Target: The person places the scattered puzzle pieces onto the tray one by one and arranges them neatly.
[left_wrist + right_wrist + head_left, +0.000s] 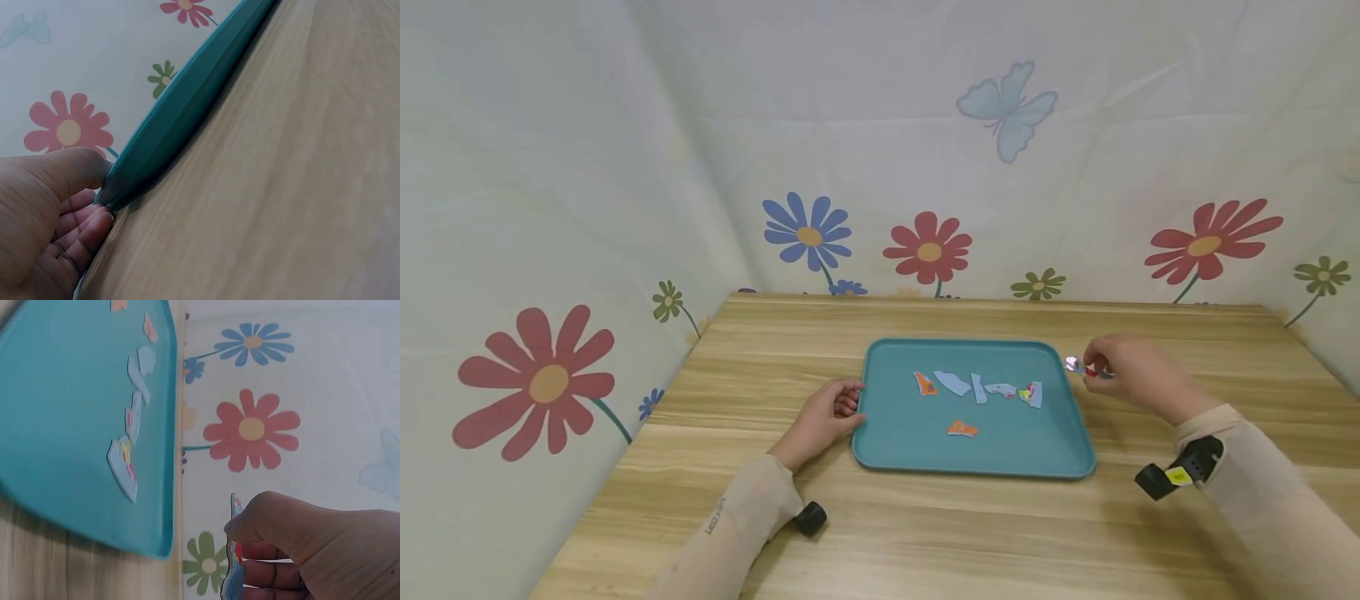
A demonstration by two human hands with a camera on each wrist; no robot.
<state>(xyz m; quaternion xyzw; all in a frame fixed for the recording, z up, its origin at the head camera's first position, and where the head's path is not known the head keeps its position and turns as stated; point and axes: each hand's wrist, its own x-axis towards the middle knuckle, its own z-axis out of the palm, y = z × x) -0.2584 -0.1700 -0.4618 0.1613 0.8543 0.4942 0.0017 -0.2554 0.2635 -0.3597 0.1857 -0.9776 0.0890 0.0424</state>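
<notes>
My right hand pinches a thin, flat, irregular puzzle-like piece with red and pale blue print, just off the right edge of a teal tray. In the left wrist view, my left hand holds the tray's left rim, thumb on top and fingers curled at the side. On the tray lies a loose row of several pieces: an orange one at the left, pale blue ones in the middle, and a blue-and-yellow one at the right. A separate orange piece sits lower down.
The tray rests on a wood-grain table whose back edge meets a white cloth printed with flowers and a butterfly. Each wrist bears a black camera mount, as on the right sleeve.
</notes>
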